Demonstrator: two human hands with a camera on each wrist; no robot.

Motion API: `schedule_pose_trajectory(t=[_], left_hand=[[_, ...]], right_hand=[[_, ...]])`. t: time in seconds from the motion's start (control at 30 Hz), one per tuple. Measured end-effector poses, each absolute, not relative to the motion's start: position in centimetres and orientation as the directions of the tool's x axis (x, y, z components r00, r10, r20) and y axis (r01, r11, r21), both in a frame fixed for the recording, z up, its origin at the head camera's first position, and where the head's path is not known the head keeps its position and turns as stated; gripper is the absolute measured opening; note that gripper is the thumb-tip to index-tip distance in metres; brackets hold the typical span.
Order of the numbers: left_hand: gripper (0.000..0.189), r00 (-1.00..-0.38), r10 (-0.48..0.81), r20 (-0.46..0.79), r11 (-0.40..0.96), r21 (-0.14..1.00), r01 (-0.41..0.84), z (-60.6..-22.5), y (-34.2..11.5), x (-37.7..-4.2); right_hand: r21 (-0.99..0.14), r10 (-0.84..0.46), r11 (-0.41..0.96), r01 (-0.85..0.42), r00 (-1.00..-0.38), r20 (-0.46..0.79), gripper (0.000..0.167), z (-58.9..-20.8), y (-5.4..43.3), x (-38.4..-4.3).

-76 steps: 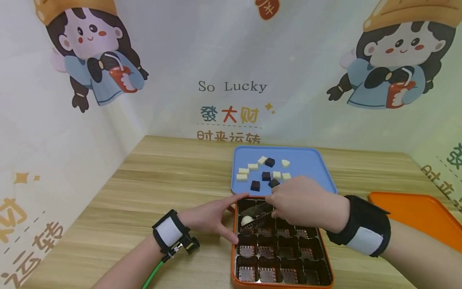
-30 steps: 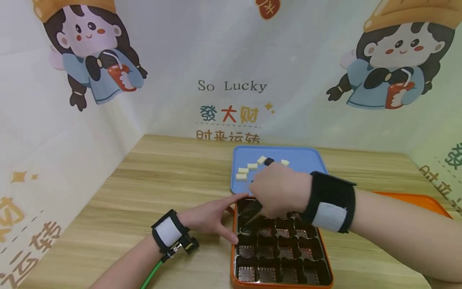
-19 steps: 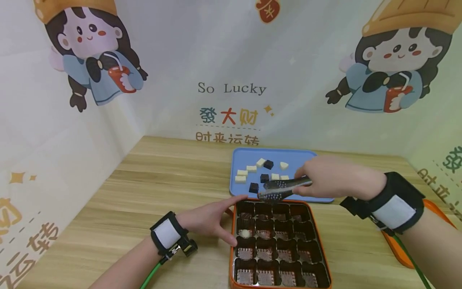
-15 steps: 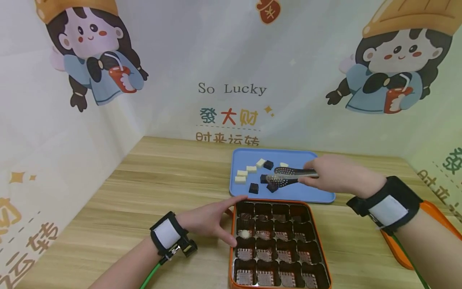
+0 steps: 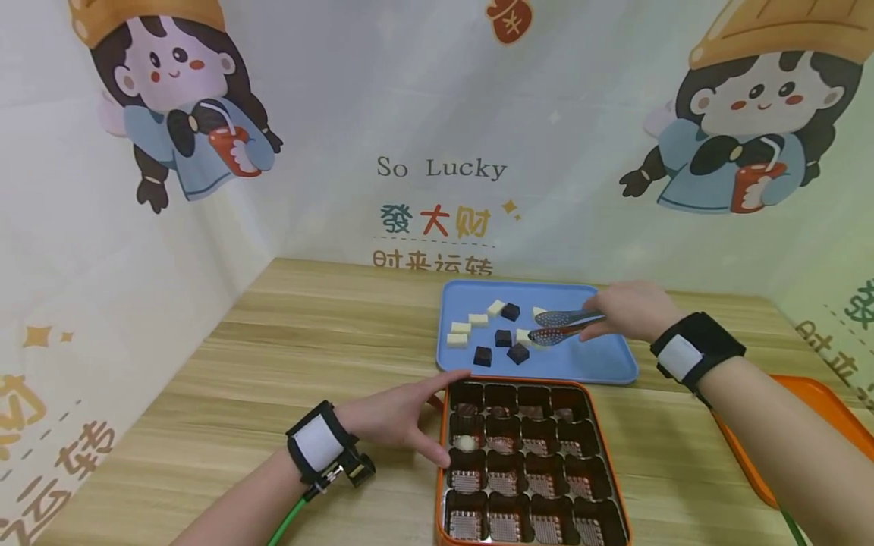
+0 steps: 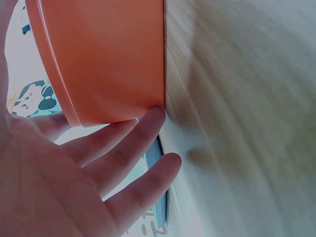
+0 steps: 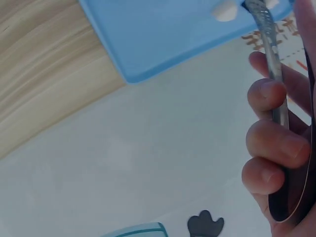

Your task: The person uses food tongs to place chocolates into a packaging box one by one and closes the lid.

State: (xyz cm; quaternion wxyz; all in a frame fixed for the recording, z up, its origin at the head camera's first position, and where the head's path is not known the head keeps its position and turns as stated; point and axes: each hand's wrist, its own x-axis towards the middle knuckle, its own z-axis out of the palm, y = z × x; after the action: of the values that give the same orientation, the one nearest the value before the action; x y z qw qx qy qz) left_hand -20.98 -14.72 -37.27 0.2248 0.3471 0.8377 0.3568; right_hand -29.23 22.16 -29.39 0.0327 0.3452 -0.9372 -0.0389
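My right hand (image 5: 631,309) grips metal tongs (image 5: 563,318) with perforated ends, fingers curled round the handle (image 7: 280,111). The tongs' ends are parted above the right part of a blue tray (image 5: 594,356), overlapping white chocolate pieces (image 5: 523,337). Dark chocolate squares (image 5: 482,356) and more white ones (image 5: 457,340) lie on the tray. My left hand (image 5: 392,413), fingers spread, rests against the left side of an orange box (image 6: 108,59). Inside the box is a brown compartmented insert (image 5: 504,459). A white round chocolate (image 5: 466,443) sits in its second-row left compartment; darker pieces (image 5: 529,410) show in the back row.
An orange lid-like tray (image 5: 819,402) lies on the wooden table (image 5: 328,318) at the right, partly behind my right forearm. The blue tray stands just beyond the box. A printed cloth (image 5: 437,91) hangs behind the table.
The tongs released the white round chocolate in the second-row left compartment. My right hand then moved away, over the blue tray, with the tongs' ends now parted. My left hand stayed at the box.
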Motion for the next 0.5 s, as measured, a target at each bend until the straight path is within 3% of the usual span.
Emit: schedule_pose_trajectory(t=[0.2, 0.5], left_hand=[[0.113, -0.657, 0.743, -0.127, 0.504, 0.752, 0.425, -37.5, -14.7, -21.1], [0.114, -0.658, 0.743, -0.123, 0.509, 0.742, 0.437, -37.6, -14.7, -21.1]], right_hand=[[0.104, -0.636, 0.766, -0.634, -0.772, -0.02, 0.041, -30.4, 22.3, -30.0], [0.024, -0.63, 0.775, -0.631, -0.775, -0.051, 0.022, -30.8, 22.4, -30.0]])
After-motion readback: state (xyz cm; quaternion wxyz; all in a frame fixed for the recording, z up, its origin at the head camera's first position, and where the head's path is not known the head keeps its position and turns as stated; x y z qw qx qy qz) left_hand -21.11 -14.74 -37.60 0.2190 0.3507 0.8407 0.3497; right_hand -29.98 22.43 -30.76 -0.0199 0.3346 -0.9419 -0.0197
